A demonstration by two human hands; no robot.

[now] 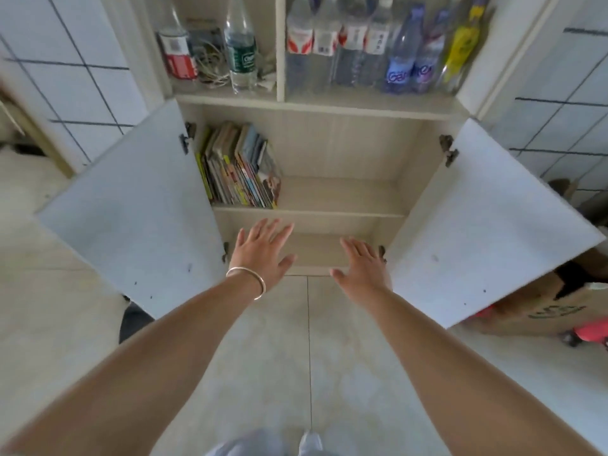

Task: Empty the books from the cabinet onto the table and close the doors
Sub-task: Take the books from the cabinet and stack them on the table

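Books (238, 166) standing upright in a tight row at the left end of the cabinet's upper shelf (329, 195), spines outward, leaning slightly against the left wall; none lifted out yet. Rest of that shelf bare to the right, so room to tip the row and get a grip from the open side. Lower shelf beneath showing nothing in the visible part.

Left hand (263, 248) stretched toward the cabinet, below and just in front of the shelf edge, fingers (276, 230) straight and spread, holding nothing, a thin bangle (246, 281) at the wrist. Right hand (360, 261) likewise extended near the lower right hinge, fingers loose and spread, empty. Both palms down and level, probably a two-handed reach for the row, since a stack this wide would slip from one hand.

Left door (131, 209) and right door (487, 225) swung fully wide, giving clear access; closing left for last. Worktop for the books not in view, so a turn away likely needed once the row is gripped.

Above, an open compartment with plastic bottles (371, 44) packed side by side, plus a tangle of cord. Tiled walls either side, pale floor underfoot, a paper bag (543, 311) at the right beyond the door.

Early stage by the look of it: doors open, books untouched.
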